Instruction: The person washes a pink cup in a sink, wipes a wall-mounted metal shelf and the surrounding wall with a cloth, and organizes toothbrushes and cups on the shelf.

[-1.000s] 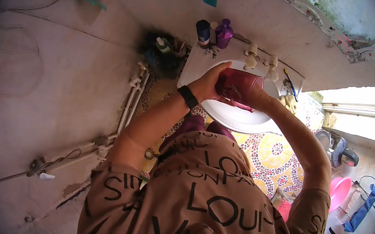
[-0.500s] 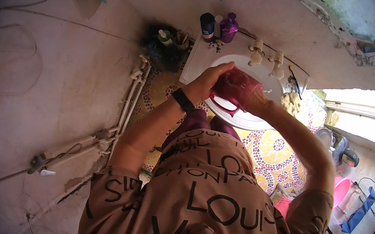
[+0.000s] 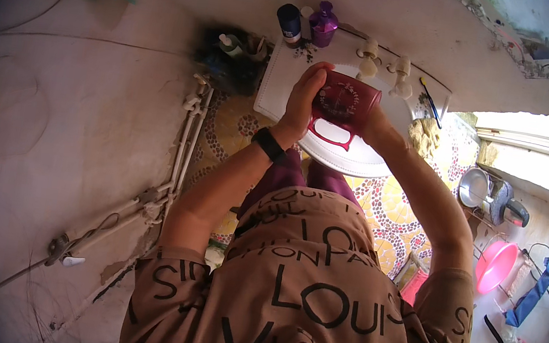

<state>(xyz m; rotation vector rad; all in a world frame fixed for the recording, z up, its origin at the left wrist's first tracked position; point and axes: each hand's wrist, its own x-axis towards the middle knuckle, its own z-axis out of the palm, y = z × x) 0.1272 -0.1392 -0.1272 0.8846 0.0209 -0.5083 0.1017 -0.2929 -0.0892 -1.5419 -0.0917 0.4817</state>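
Note:
Above the white sink (image 3: 359,166), a dark red mug (image 3: 351,101) lies tilted on its side, with a pale printed pattern on its wall and its handle toward me. My left hand (image 3: 304,102) is closed round its left end, thumb along the upper edge. At the mug's right end is my right hand (image 3: 380,130), touching it; the fingers are hidden by the mug, and I cannot tell whether they are inside it or behind it. A dark band circles my left wrist.
Behind the sink stand two taps (image 3: 369,58), a purple bottle (image 3: 323,24) and a dark blue can (image 3: 289,25). A toothbrush (image 3: 431,102) and a yellowish sponge (image 3: 424,137) lie at its right. Pipes (image 3: 188,138) run along the left wall; a pink basin (image 3: 496,267) sits at right.
Both hands and the mug have shifted slightly left and up in the view, and the mug has turned so that more of its pattern shows. The whole view has tilted a little.

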